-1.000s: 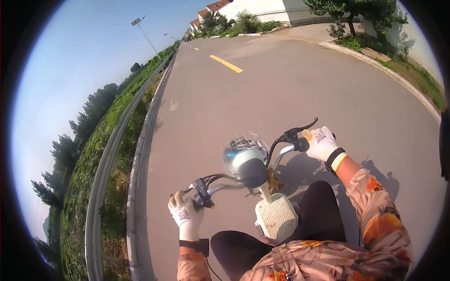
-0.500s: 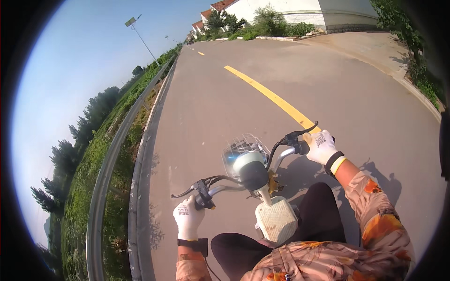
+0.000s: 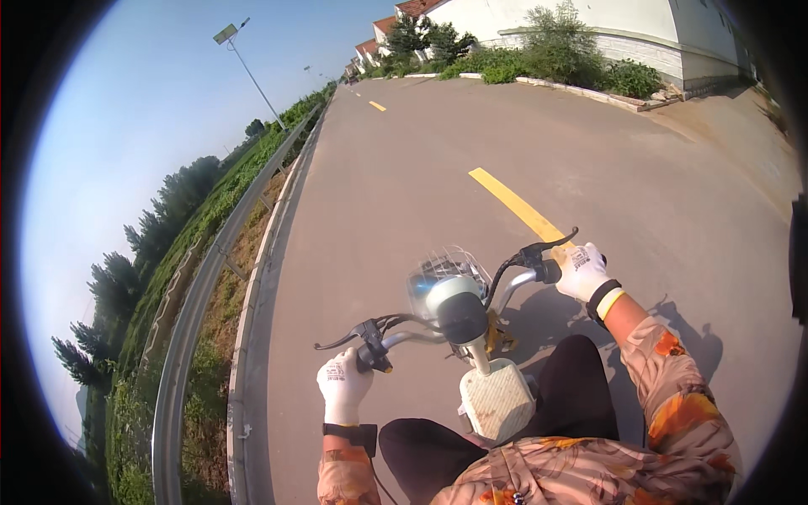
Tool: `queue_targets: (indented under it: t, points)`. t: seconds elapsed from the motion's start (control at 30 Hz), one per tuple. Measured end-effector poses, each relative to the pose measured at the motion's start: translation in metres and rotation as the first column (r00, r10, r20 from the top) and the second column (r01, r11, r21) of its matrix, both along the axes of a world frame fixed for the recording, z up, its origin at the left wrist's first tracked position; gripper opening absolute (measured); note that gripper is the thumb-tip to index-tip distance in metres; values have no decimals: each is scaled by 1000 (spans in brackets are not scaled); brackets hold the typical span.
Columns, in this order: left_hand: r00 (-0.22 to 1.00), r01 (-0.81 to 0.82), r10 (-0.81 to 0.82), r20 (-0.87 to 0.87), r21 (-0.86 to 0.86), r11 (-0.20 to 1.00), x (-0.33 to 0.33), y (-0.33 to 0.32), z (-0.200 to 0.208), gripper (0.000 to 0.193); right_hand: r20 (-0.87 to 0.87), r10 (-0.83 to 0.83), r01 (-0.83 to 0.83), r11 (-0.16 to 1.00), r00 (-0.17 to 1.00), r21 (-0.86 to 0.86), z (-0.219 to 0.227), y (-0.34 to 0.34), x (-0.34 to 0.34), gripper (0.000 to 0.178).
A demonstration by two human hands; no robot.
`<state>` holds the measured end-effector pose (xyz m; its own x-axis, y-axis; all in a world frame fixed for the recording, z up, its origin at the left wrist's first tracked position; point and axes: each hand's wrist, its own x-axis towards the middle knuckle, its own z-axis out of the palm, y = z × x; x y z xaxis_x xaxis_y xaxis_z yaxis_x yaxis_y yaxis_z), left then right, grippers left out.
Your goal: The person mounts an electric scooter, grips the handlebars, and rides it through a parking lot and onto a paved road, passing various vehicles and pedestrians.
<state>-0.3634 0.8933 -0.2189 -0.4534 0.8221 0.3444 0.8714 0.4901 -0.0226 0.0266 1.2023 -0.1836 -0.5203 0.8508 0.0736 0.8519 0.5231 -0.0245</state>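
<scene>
I sit astride an electric scooter with curved silver handlebars (image 3: pixel 412 337). My left hand (image 3: pixel 344 387), in a white glove, is closed round the left handgrip, just behind a black brake lever (image 3: pixel 338 342). The right hand (image 3: pixel 581 271), gloved alike, wraps the right handgrip (image 3: pixel 551 271); another brake lever (image 3: pixel 555 242) stretches out ahead of it. Neither hand's fingers rest on a lever as far as I can see. Between the bars sits a pale and dark headlight housing (image 3: pixel 459 310), with a wire basket (image 3: pixel 438 265) in front. Below it is a cream ribbed panel (image 3: pixel 498 400).
A grey road (image 3: pixel 379 185) runs ahead with a dashed yellow line (image 3: pixel 515 202) right of the scooter. Along the left stand a curb (image 3: pixel 244 353) and metal guardrail (image 3: pixel 189 337), with greenery beyond. White-walled houses (image 3: pixel 623 34) and bushes (image 3: pixel 564 46) line the right side.
The scooter has moved forward along the road: the near yellow dash, bushes and white wall have come closer. Both hands keep their hold on the handgrips.
</scene>
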Motion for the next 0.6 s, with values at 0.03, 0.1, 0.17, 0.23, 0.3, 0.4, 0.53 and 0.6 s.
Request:
queue_targets:
  t: [0.03,0.1,0.17,0.23,0.3,0.4,0.53,0.6]
  points:
    - [1000,8,-8,-12,13,1000,0,0,-1,19,-8,3,-3,1000,1000,12,-3,3,1,29]
    - [1000,10,-9,-7,30,999,-3,4,0,21,-13,8,-8,1000,1000,18,-14,15,1,29]
    - [1000,17,-17,-1,43,999,-2,10,0,24,-17,8,-7,1000,1000,20,-26,24,5,29]
    - [1000,-3,3,3,-6,1000,-1,14,0,20,-52,9,-7,1000,999,25,-28,25,4,30]
    - [1000,-8,8,4,-8,1000,-1,17,-3,20,-17,24,-24,1000,1000,-10,-15,23,-1,31]
    - [1000,-3,3,-2,6,1000,2,28,-5,20,1,38,-38,999,999,-4,-15,37,2,31]
    - [1000,9,-8,-26,48,999,4,47,-4,20,-11,53,-53,998,999,29,-11,59,2,29]
    - [1000,6,-5,-15,49,999,5,54,-7,20,-9,50,-50,999,999,0,-7,66,1,28]
